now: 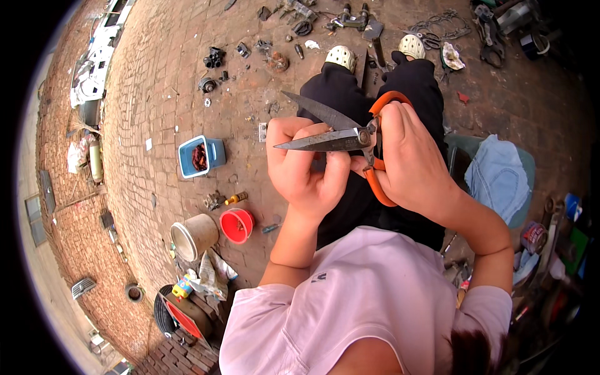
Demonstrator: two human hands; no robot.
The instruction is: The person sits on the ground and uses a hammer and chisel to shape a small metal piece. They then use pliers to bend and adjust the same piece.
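Observation:
A pair of scissors (pixel 337 139) with dark metal blades and orange handles is held in front of me over my lap, its blades spread and pointing left. My right hand (pixel 412 162) is closed around the orange handles. My left hand (pixel 306 169) has its fingers curled and the thumb bent in, with the lower blade crossing in front of the fingers. It appears to grip that blade near the pivot, though the exact contact is partly hidden.
On the brick floor to the left stand a blue basin (pixel 219 153) with dark reddish bits, a red bucket (pixel 237 225) and a whitish bucket (pixel 199 234). Metal parts (pixel 214 57) lie ahead. Blue denim cloth (pixel 497 175) covers a seat on the right, beside tool clutter.

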